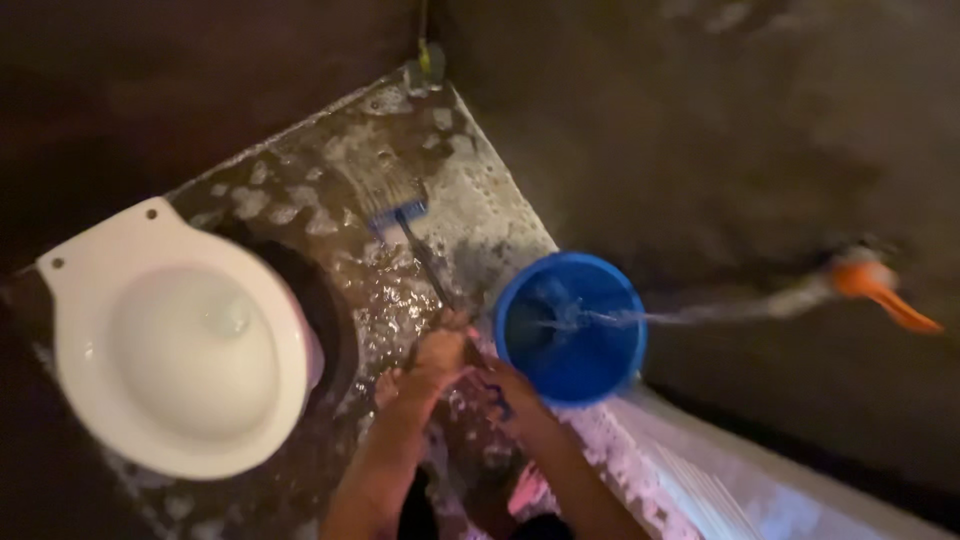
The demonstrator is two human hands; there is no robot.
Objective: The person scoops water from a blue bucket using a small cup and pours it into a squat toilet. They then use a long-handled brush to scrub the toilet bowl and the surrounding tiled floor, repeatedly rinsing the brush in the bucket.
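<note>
Down here, by parts:

Left hand: the left hand [440,352] is curled shut round the dark handle of the brush [402,215], gripping it near the floor's middle; fingers blurred, so the exact wrap is hard to read.

Right hand: the right hand [508,388] sits just behind and beside the left, close to the lower end of the same handle; whether it truly grips it I cannot tell, as the picture is smeared there.

Brush: its blue head with pale bristles lies out toward the far corner of the floor [300,195], the handle slanting back to the hands.

Floor: wet, speckled and soapy, shining between the toilet and the wall.

Bucket: a blue bucket [570,325] stands at the floor's right edge, just beside the hands, against the dark wall [720,130].

Tap: an orange tap [880,285] on the wall sends a stream of water across into the bucket.

Toilet: a white toilet bowl [175,340] fills the left side of the floor.

Open room: a narrow strip between toilet and bucket, widening toward the far corner; a pale ledge [720,470] bounds the near right.
</note>
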